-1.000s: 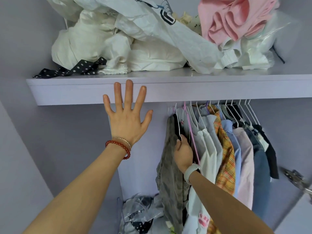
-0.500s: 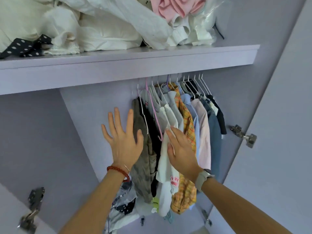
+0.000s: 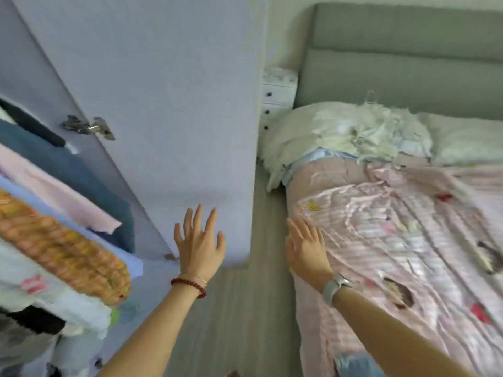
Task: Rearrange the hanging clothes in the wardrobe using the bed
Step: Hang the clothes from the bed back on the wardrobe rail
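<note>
The frame is motion-blurred, so fabric prints are hard to make out and no writing can be read. The hanging clothes (image 3: 62,240) fill the left edge, cut off by the frame: an orange plaid piece, white, pale blue, pink and dark blue garments tilted across the lower left; their hangers and rail are out of view. The open wardrobe door (image 3: 168,104) stands in the upper middle, a metal hinge (image 3: 87,127) on its inner side at upper left. The left hand (image 3: 200,244) is spread with straight fingers in front of the door's lower edge, grasping nothing; whether it touches the door cannot be told. The right hand (image 3: 306,247) is also released, fingers straight, at the near edge of the bed (image 3: 408,254), which fills the right half under a pink striped cover. White pillows (image 3: 340,131) lie against the grey headboard (image 3: 408,63). A strip of bare floor (image 3: 245,308) runs between door and bed.
</note>
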